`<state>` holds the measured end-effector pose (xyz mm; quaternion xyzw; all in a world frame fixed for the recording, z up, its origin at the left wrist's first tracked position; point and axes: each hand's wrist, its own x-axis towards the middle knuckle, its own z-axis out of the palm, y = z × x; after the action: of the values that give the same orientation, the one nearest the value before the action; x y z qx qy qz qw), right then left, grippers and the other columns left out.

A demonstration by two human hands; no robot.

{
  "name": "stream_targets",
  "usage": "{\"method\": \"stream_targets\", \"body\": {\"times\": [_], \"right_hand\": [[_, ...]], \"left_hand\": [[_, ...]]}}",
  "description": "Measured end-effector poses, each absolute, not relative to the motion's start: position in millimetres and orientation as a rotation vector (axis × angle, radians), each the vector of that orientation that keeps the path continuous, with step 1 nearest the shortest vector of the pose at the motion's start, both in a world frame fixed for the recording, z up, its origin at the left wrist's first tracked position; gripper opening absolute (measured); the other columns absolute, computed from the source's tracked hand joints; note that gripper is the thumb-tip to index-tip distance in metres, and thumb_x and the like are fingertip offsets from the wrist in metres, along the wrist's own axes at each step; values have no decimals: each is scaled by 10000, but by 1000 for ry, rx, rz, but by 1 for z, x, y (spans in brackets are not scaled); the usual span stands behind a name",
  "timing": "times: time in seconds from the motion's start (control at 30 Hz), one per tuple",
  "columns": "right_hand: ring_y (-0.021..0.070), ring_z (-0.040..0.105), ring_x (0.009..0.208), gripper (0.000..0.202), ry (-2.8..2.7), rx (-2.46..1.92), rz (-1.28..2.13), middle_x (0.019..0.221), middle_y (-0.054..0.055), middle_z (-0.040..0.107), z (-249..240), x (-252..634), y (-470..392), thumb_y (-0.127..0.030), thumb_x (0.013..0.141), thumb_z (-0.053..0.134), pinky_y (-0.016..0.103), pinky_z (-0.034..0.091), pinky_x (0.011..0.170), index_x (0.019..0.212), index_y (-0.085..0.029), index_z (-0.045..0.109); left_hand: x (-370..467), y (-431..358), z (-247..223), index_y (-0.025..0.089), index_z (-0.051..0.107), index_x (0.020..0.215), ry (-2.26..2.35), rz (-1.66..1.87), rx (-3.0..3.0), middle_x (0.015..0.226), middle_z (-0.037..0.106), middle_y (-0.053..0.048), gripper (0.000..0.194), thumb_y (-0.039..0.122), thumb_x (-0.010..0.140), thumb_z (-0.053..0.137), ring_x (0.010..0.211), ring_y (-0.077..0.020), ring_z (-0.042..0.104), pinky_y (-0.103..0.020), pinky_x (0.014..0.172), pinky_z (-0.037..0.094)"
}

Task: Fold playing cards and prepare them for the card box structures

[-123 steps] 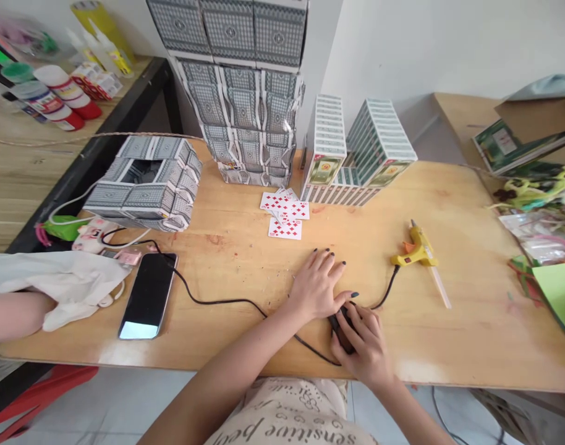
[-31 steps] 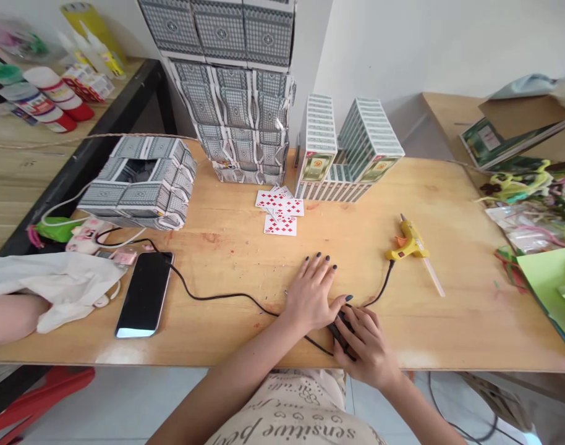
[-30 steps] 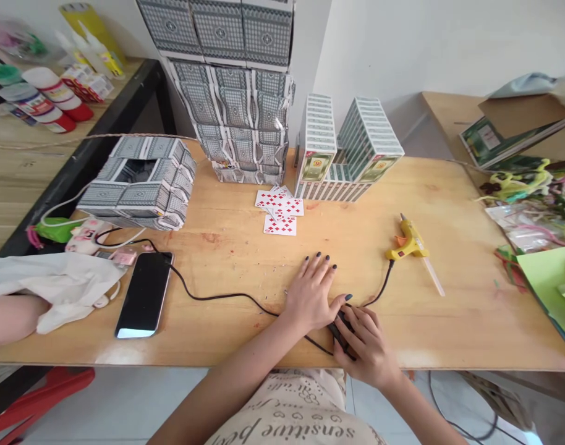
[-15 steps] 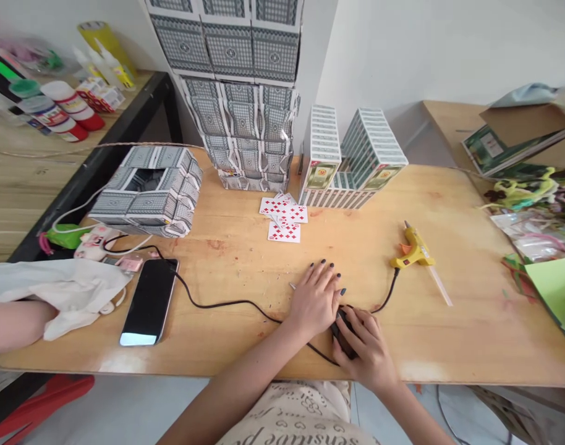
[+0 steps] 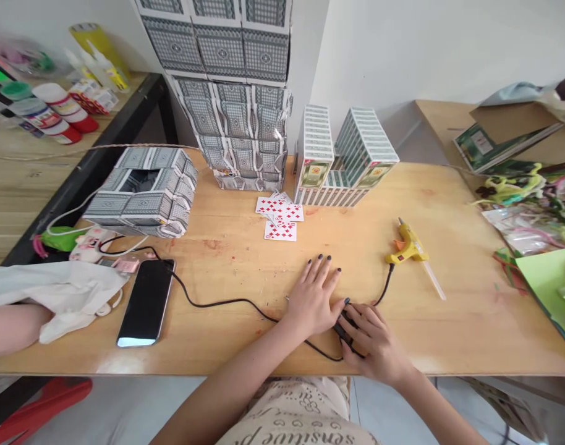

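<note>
My left hand [image 5: 313, 296] lies palm down on the wooden table, fingers spread, its thumb tip close to a small black object [image 5: 344, 327]. My right hand [image 5: 373, 340] curls over that object, which is partly covered, so its exact kind is unclear. A black cord [image 5: 217, 304] runs from the left under my left wrist towards my right hand. To the right lies a yellow glue gun [image 5: 407, 244] with a clear glue stick; its cord leads down behind my right hand. Beyond my hands are several loose playing cards [image 5: 281, 230], diamonds face up.
At the back stand a tall playing-card tower [image 5: 245, 111] and a U-shaped stack of card boxes [image 5: 317, 145]. A hollow card block [image 5: 166, 201] and a phone [image 5: 146, 303] are left. Another person's forearm [image 5: 13, 327] rests beside white cloth. Green paper [image 5: 546, 278] lies right.
My left hand has spread its fingers wider, thumb away from the others. My right hand has moved slightly right and stays on the black object. The view has shifted a little.
</note>
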<state>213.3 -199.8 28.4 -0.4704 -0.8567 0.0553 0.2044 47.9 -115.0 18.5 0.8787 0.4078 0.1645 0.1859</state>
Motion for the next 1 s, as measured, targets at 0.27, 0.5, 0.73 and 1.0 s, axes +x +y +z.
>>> {"method": "stream_targets", "body": {"times": [0.27,0.5,0.73,1.0], "right_hand": [[281,559,1002,349,-2361,-1294,112,1074,145,622,20,211,-204,-182,739,578,479,486,814,1085,-165,617],[286,550,1030,380,-2352,-1266,11,1100,155,609,6,211,-209,-196,739,585,499,475,823,1119,-167,589],[285,549,1029,405,-2351,-1296,-7,1117,153,603,2,212,-212,-184,735,591,501,462,834,1139,-168,581],[304,542,987,406,-2208,-1415,-79,1084,161,607,-4,198,-211,-173,715,632,496,469,779,1118,-160,585]], "left_hand": [[50,-113,20,163,394,1327,1161,472,2457,1448,311,-102,564,476,859,415,1370,-275,173,-480,1121,164],[51,-115,20,148,405,1319,1172,447,2493,1417,366,-100,476,355,890,378,1368,-251,183,-460,1127,149],[52,-116,17,157,427,1298,1164,446,2508,1407,381,-85,427,300,902,354,1366,-247,188,-463,1124,152],[53,-101,17,159,542,1120,1095,496,2513,1244,517,-95,290,203,873,397,1307,-228,308,-415,1121,203]]}}
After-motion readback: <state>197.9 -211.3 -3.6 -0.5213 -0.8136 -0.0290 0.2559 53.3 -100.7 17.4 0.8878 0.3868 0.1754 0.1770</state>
